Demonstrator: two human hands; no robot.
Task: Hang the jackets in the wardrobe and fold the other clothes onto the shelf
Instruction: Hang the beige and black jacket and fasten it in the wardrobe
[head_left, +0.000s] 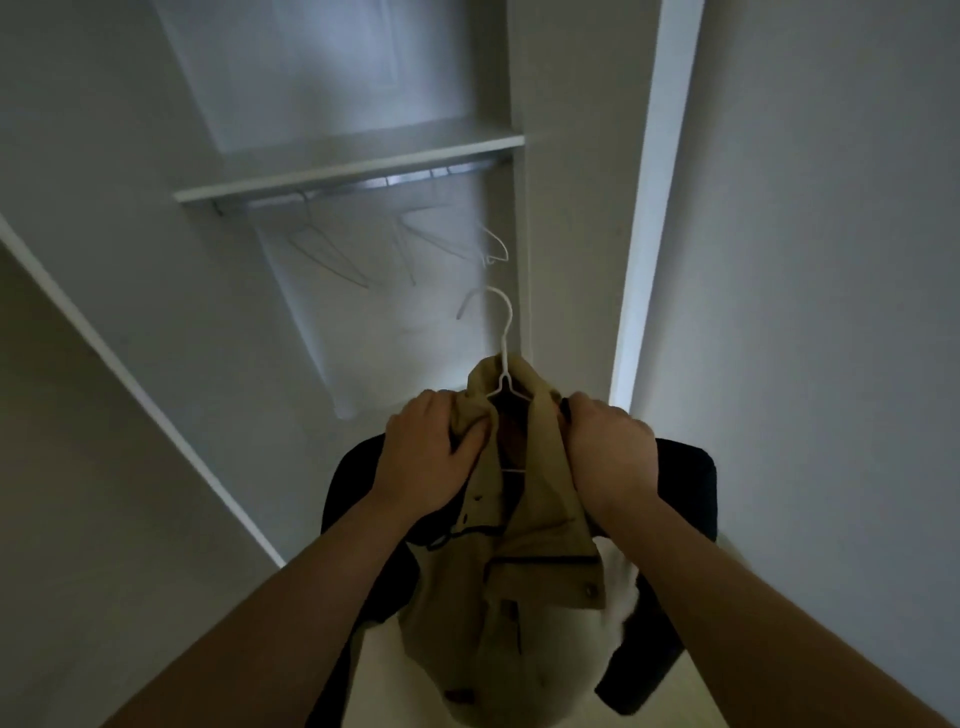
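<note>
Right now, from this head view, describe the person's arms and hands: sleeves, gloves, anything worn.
Both are uncovered. The left hand and right hand wear no gloves, and no ring shows on the visible fingers. The left forearm and right forearm are bare to the frame's lower edge: no sleeve, cuff, watch or bracelet in sight.

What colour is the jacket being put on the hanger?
The jacket is tan, a khaki beige, with dark buttons. The head view, the only one, shows it best.
</note>
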